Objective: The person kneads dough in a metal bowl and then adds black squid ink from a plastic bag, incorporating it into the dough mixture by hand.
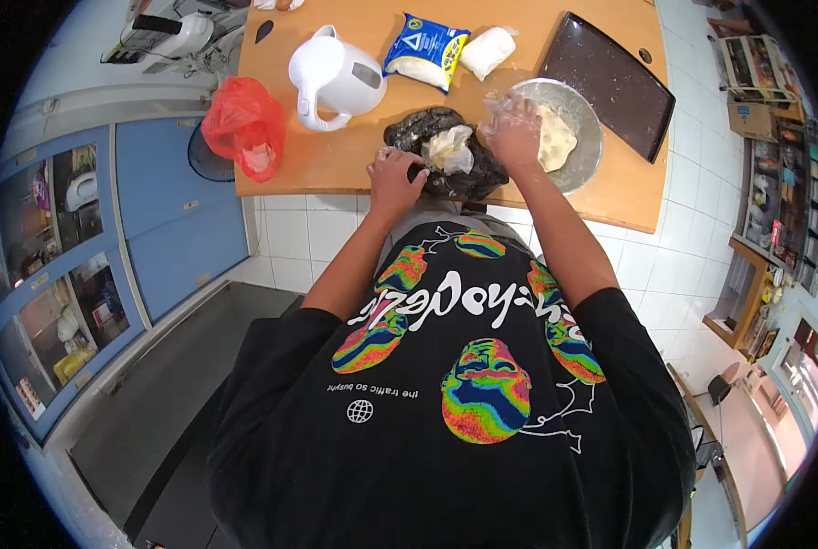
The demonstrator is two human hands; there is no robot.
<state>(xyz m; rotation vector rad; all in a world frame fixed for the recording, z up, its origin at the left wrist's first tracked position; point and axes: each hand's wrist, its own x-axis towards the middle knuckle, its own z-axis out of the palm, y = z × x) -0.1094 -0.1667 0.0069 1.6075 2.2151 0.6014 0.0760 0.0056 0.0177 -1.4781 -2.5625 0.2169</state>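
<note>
My left hand [395,184] is closed on the near left edge of a black plastic bag [475,186], its fingers curled at the crumpled plastic. On top of that bag lies a small translucent plastic bag [451,151] with something pale yellow in it. My right hand [514,135] is over the left rim of a metal bowl [590,157]. Its fingers look whitish and blurred, so whether they grip anything is unclear. Inside the bowl sits a lump of pale yellow dough [555,139], to the right of my fingers.
A white electric kettle [331,75] stands behind the black bag, with a red plastic bag [244,123] to its left. A blue-and-clear packet [424,53] and a white packet [488,51] lie farther back. A dark baking tray [607,84] occupies the wooden table's [630,197] right side.
</note>
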